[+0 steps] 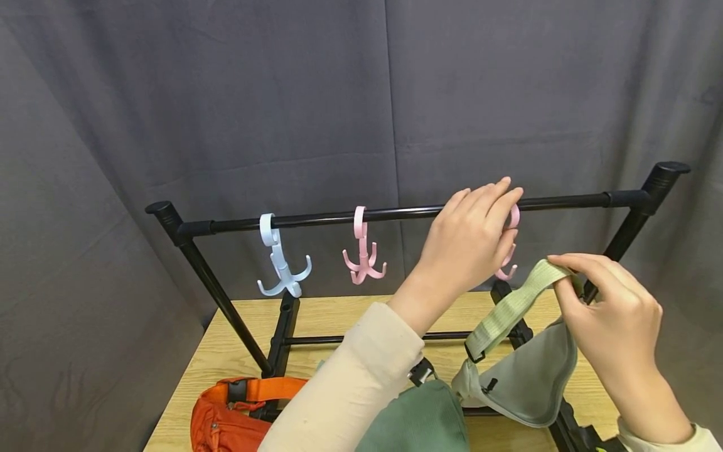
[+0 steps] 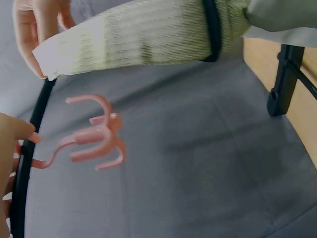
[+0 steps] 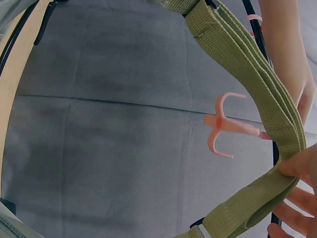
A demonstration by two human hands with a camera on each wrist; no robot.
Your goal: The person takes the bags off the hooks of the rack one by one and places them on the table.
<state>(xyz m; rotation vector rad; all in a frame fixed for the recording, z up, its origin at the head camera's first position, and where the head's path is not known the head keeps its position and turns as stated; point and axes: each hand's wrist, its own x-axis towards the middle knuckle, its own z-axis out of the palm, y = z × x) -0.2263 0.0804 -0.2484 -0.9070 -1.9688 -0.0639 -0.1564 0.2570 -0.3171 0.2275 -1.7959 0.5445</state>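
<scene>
My left hand [image 1: 465, 235] is at the black rail [image 1: 565, 202], its thumb on the near side and fingers beyond, holding the top of the right-hand pink hook [image 2: 101, 136]. That hook hangs from the rail, its curved prongs free of any strap; my hand partly covers it in the head view. To the right, my right hand [image 1: 615, 307] pinches the light green strap [image 1: 511, 311] of a grey-green bag [image 1: 528, 380] between thumb and fingers. The strap is raised in a loop beside the hook, and the bag hangs tilted below it.
A light blue hook [image 1: 282, 263] and another pink hook [image 1: 363, 260] hang farther left on the rail. On the wooden table [image 1: 220, 351] lie an orange bag [image 1: 226, 420] and a dark green bag [image 1: 423, 417], partly behind my left sleeve. Grey curtains [image 1: 282, 94] stand behind the rack.
</scene>
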